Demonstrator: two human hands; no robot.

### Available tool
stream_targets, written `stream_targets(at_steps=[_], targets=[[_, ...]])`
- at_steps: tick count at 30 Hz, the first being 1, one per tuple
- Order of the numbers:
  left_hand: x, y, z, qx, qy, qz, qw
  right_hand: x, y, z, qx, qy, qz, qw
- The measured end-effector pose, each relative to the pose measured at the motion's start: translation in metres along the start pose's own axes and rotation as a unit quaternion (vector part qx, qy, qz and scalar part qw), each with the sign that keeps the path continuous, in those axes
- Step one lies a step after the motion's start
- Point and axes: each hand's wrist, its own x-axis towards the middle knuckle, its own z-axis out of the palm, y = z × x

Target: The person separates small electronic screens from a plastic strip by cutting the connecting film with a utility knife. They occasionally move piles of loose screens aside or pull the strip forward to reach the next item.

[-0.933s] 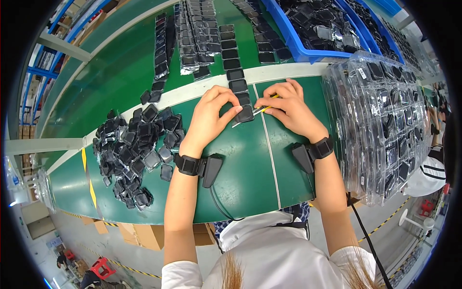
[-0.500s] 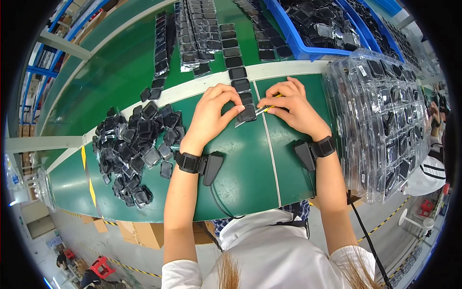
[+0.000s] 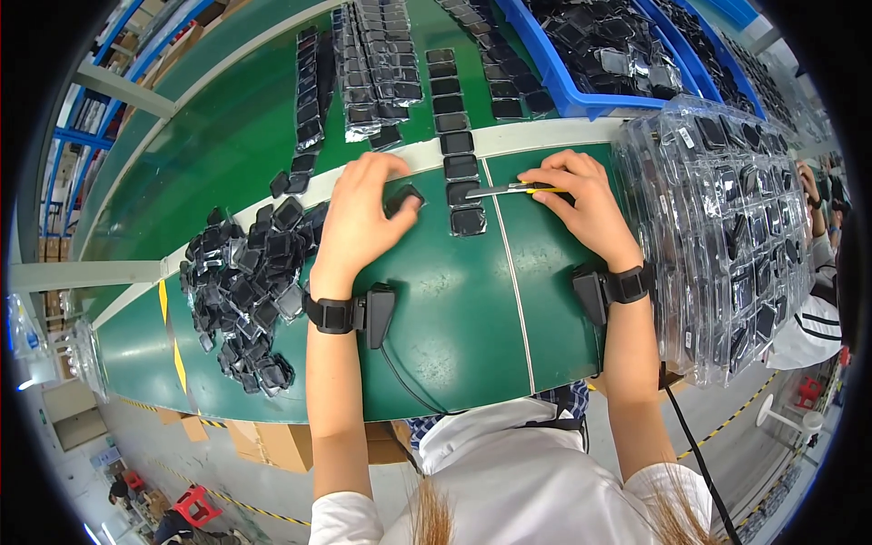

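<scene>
Between the thumb and fingers of my left hand is a single black square piece in clear film, just left of the strip. My right hand grips a cutter knife with a yellow and black handle. Its bare blade points left, the tip over the strip of film-wrapped black squares. That strip runs from the far side of the bench toward me, its end square lying on the green bench top. Left of my left hand spreads a heap of loose black squares.
Further strips lie on the far green surface. Blue bins full of black pieces stand at the far right. Stacked clear plastic trays fill the bench's right side. Black devices are strapped to both my wrists, with cables trailing down.
My left hand has moved left, away from the strip, carrying one separate square. My right hand has shifted a little right with the knife, whose blade is now in plain sight.
</scene>
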Motion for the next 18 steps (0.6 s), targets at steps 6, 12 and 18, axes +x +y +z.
stream_targets(at_steps=[6,12,18], targets=[[0.002,0.025,0.017,0.001,-0.071,0.070,0.995,0.002,-0.007,0.011,-0.027,-0.003,-0.004,1.000],[0.005,0.018,0.022,-0.011,-0.055,0.088,0.995,0.002,-0.016,0.016,-0.028,-0.020,-0.045,0.998],[0.007,0.006,0.030,-0.058,-0.030,0.067,0.996,0.001,-0.010,0.013,-0.027,-0.020,-0.042,0.999]])
